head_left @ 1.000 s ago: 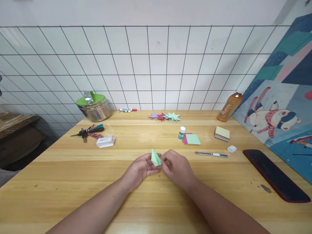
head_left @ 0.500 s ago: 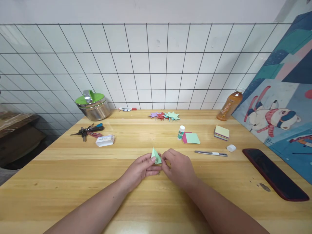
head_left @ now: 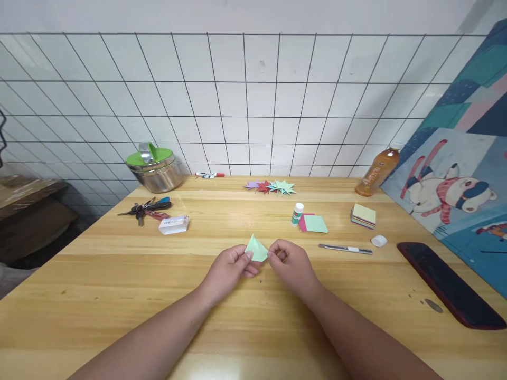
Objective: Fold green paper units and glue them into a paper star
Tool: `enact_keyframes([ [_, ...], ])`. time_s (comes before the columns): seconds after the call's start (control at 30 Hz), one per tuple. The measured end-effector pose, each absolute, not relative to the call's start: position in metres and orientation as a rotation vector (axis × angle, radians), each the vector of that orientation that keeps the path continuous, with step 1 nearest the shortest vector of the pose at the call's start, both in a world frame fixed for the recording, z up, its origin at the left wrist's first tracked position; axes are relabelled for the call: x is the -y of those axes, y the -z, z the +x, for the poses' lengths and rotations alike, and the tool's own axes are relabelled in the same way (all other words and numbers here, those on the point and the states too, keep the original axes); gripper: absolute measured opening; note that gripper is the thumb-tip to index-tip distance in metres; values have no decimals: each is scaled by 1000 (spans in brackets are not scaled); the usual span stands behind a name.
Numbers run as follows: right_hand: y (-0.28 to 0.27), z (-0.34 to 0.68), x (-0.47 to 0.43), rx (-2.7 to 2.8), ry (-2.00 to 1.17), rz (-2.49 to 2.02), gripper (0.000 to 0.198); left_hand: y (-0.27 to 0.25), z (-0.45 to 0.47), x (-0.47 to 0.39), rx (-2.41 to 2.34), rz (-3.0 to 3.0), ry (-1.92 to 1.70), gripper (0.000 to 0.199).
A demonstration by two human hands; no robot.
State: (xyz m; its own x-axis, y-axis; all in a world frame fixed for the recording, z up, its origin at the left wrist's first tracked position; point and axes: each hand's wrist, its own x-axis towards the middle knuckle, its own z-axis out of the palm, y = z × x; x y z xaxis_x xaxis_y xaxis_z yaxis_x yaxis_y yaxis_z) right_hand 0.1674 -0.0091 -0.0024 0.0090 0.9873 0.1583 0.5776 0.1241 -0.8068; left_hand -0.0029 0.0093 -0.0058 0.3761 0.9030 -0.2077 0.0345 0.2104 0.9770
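Observation:
A folded piece of light green paper (head_left: pixel 257 250) is held between my two hands above the table. My left hand (head_left: pixel 229 268) pinches its left edge, thumb in front and the other fingers behind. At its right corner, the thumb and forefinger of my right hand (head_left: pixel 292 265) close on the paper. One point of the paper sticks up. Beyond my hands stand a glue stick (head_left: pixel 297 215) and, beside it, green and magenta paper squares (head_left: pixel 316 224). A utility knife (head_left: pixel 345 248) lies to the right of my right hand.
Folded paper stars (head_left: pixel 281 187) lie near the tiled wall. A steel pot with a green lid (head_left: pixel 158 171), keys (head_left: pixel 140 210) and a small white box (head_left: pixel 173 225) are on the left. To the right are a bottle (head_left: pixel 376 171), a paper stack (head_left: pixel 363 215), a white cap (head_left: pixel 379 240) and a phone (head_left: pixel 447 285).
The green paper now shows a wider, flatter face. My right hand has moved slightly right, with its fingertips at the paper's right corner. The view has shifted a little.

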Motion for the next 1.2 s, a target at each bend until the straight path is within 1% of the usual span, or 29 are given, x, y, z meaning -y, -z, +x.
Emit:
enact_keyframes([
  [0.1,4,168,8,1638,-774,-1550,11,7,-4,-10,-1018,1260,-785,32],
  [0.23,1,170,10,1769,-644,-1512,4,7,-5,-10,-1029,1273,-784,30],
  [0.27,0,171,11,1794,-620,-1499,5,7,-5,-11,-1030,1272,-780,29],
  [0.37,-2,172,13,1872,-583,-1462,14,6,-5,-11,-1028,1265,-769,28],
  [0.57,-1,176,12,2102,-382,-1296,23,5,-5,-11,-1029,1226,-755,27],
  [0.67,0,177,11,2176,-316,-1223,32,6,-6,-11,-1015,1220,-754,27],
  [0.73,1,178,11,2178,-267,-1262,34,6,-7,-11,-1014,1207,-752,27],
  [0.8,1,178,11,2107,-215,-1392,35,6,-6,-11,-1031,1189,-747,27],
  [0.87,1,178,10,2035,-198,-1499,44,6,-6,-11,-1055,1171,-742,27],
  [0.93,-1,179,11,2034,-215,-1496,53,5,-5,-11,-1071,1160,-740,27],
  [1.07,-5,178,14,2135,-199,-1305,55,3,-6,-10,-1066,1153,-741,26],
  [1.2,-4,176,16,2218,-179,-1164,55,3,-8,-9,-964,1046,-750,24],
])
